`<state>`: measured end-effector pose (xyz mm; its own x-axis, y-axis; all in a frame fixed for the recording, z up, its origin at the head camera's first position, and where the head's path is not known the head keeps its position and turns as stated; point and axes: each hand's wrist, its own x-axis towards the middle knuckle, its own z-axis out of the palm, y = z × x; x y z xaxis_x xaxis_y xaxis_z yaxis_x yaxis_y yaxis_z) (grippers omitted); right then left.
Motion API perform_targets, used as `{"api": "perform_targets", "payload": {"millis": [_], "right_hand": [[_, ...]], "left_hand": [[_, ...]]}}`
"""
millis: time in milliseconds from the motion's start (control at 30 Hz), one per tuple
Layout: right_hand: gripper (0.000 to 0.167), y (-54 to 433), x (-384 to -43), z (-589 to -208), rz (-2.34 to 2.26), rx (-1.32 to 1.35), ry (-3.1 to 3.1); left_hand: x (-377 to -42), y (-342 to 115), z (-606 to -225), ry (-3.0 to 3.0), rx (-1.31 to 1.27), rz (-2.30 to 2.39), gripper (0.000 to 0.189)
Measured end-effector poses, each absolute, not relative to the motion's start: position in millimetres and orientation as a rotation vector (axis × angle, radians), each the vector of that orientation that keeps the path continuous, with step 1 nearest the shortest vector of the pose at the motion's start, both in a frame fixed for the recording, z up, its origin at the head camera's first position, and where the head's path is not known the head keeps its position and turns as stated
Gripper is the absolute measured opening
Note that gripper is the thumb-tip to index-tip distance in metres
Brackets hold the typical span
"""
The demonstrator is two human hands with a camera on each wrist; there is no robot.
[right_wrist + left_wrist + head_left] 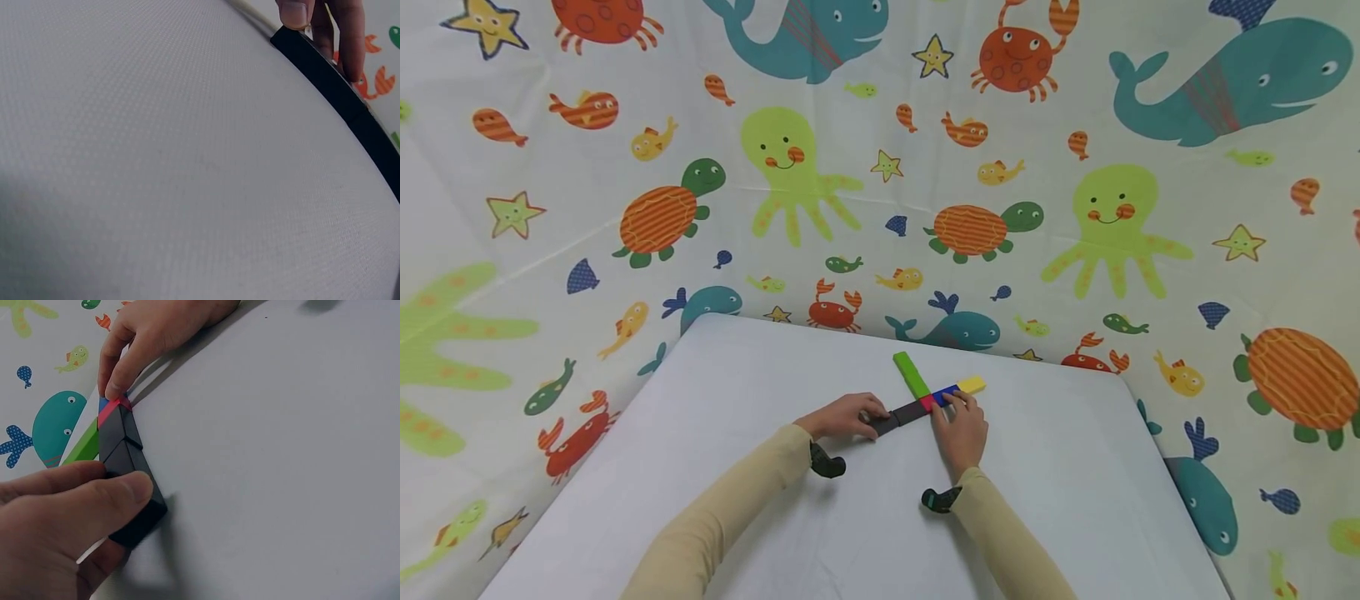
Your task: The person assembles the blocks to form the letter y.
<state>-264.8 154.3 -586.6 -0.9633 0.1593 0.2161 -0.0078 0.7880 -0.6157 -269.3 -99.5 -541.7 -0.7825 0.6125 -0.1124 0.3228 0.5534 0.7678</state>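
Several blocks lie end to end in a slanting row on the white table. My left hand [846, 416] grips the outer black block [886, 424] at the row's left end, thumb on its near side, as the left wrist view shows. A second black block [115, 428] adjoins it, followed by a small red block [927, 402]. My right hand [964, 432] pinches the blue block [945, 395] just right of the red one, partly covering it. A yellow block [972, 385] ends the row. Beside the red block, a long green block [912, 375] points away toward the back.
The white table [1060, 483] extends around the blocks. Behind and beside it hangs a curtain [865, 200] printed with sea animals. Dark wrist-worn devices sit under both sleeves, the left one [827, 461] and the right one [940, 500].
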Motion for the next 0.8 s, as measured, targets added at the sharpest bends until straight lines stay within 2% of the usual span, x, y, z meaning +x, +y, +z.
{"api": "perform_targets", "payload": {"millis": [800], "right_hand": [[0.045,154.9,-262.7,-584.1,0.943,-0.096,-2.703]], "left_hand": [[-271.1,-99.5,-539.2,2.418,0.764,1.054,0.034]]}}
